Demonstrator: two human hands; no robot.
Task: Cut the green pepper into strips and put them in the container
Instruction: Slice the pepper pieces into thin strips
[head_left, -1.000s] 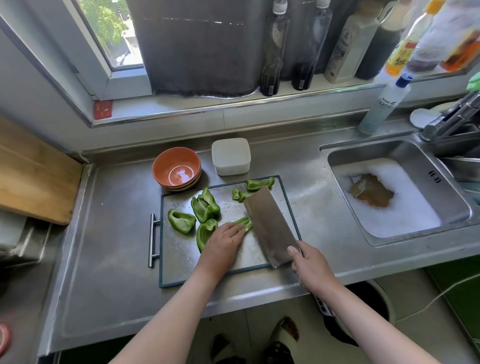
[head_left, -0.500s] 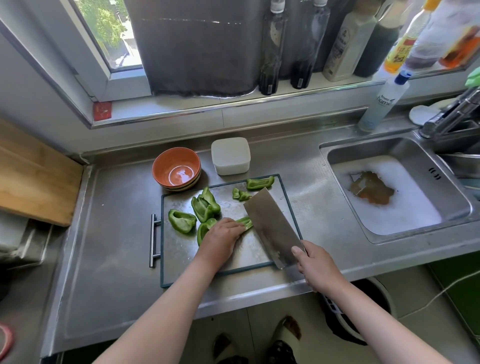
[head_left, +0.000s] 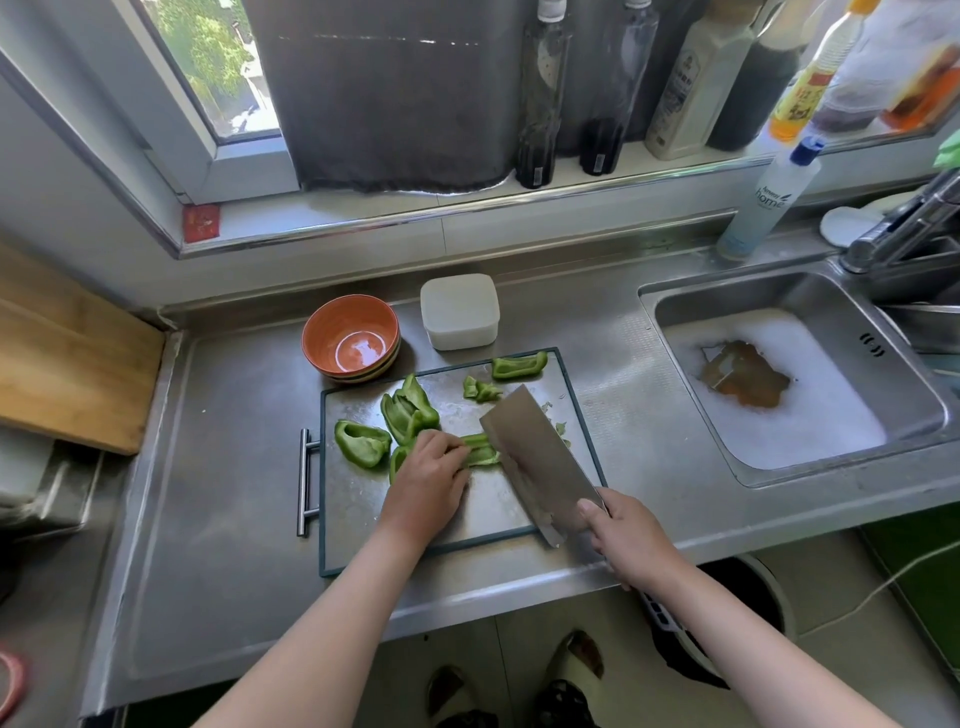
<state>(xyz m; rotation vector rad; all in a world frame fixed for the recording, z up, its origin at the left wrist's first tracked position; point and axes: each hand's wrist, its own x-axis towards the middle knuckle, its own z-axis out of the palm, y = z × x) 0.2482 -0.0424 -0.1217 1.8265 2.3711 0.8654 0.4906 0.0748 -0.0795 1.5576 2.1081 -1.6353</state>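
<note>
Two hands, left fingers (head_left: 451, 451) pinning glossy pepper piece (head_left: 480, 451), right fingers (head_left: 592, 512) wrapping broad steel cleaver (head_left: 537, 460)

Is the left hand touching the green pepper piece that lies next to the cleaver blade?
Touching. The head view shows the left hand with its fingers pressed on the pepper piece, no gap between them.

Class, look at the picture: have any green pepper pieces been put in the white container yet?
No. The white container stands closed beyond the cutting board, and every pepper piece lies on the board.
</note>
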